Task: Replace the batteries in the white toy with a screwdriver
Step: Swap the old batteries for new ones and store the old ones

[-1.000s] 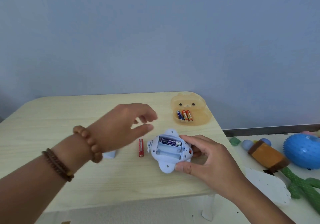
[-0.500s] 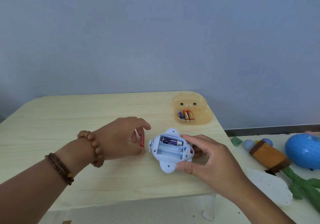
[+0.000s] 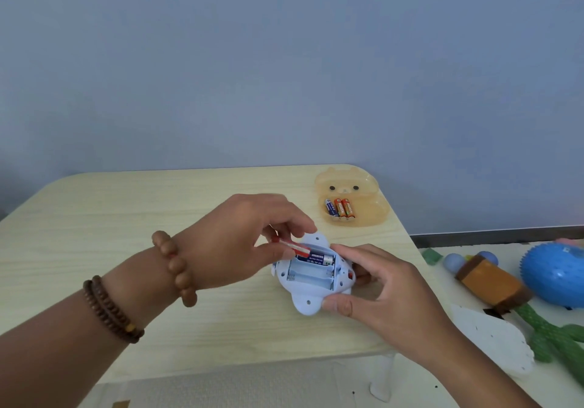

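1. we are pinching the red battery (image 3: 292, 246) between the thumb and fingers (image 3: 278, 251) of our left hand (image 3: 240, 243), so those fingers are grasping it, not released.
2. a second ago that battery was lying on the desk (image 3: 126, 218) just left of the white toy (image 3: 311, 281), with the left hand spread above it. half a second ago the hand was closing on it. now it is off the desk and tilting, its far end reaching over the upper left edge of the toy's open battery bay.
3. the white toy is lying underside up on the desk, near the front right edge, where it was before. our right hand (image 3: 388, 294) is still steadying it, thumb on the near lobe and the other fingers curling round the far right side, grasping the toy.
4. inside the bay, a blue battery (image 3: 317, 258) is sitting in the far slot, and the two nearer slots are showing bare.
5. we are judging that the fitting stage is under way: this battery is heading for a bare slot, and one more slot, the cover and its screw are still waiting.
6. three spare batteries (image 3: 339, 208) are lying in the orange case (image 3: 363, 214) at the far right corner, well apart from both hands. no screwdriver is showing.
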Available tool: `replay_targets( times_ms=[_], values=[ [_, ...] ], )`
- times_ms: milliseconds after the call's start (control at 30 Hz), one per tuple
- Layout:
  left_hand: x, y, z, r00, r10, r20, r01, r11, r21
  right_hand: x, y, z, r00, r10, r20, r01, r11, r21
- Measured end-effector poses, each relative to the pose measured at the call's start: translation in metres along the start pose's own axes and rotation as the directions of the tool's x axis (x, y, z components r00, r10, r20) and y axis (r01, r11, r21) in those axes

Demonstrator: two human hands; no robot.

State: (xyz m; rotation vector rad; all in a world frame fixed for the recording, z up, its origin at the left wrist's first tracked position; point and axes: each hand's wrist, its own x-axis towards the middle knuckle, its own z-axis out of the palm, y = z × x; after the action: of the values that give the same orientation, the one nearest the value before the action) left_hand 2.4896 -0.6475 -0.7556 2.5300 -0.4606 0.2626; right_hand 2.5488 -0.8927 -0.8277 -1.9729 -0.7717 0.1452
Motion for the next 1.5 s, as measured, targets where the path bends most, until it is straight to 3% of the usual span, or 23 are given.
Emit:
replay_targets(
  times_ms=[233,600,867,1167,1367,1500],
  values=[
    [0.003,0.015,0.012,0.997,0.067,-0.025,-0.059,0.972,0.227,0.000,0.001,0.000,1.000,0.005,0.002,-0.005,1.000,-0.007],
    [0.010,0.022,0.027,0.999,-0.048,0.020,0.042,0.971,0.233,0.002,0.002,0.000,1.000,-0.005,0.015,0.005,1.000,-0.001],
    [0.013,0.021,0.033,0.999,-0.033,-0.012,0.035,0.932,0.361,0.003,0.000,-0.001,1.000,-0.013,0.009,0.013,1.000,0.002],
    [0.015,0.010,0.039,0.998,0.056,-0.019,-0.047,0.946,0.321,0.003,0.001,-0.001,1.000,0.007,-0.012,-0.007,1.000,0.019],
    [0.012,0.009,0.018,0.972,-0.209,-0.102,0.210,0.978,-0.001,0.002,-0.001,-0.001,1.000,0.005,-0.008,-0.005,1.000,0.014],
    [0.012,0.004,0.019,0.911,-0.411,0.036,0.412,0.911,-0.029,0.002,-0.001,-0.001,1.000,0.007,0.003,-0.007,1.000,0.010]
  ],
)
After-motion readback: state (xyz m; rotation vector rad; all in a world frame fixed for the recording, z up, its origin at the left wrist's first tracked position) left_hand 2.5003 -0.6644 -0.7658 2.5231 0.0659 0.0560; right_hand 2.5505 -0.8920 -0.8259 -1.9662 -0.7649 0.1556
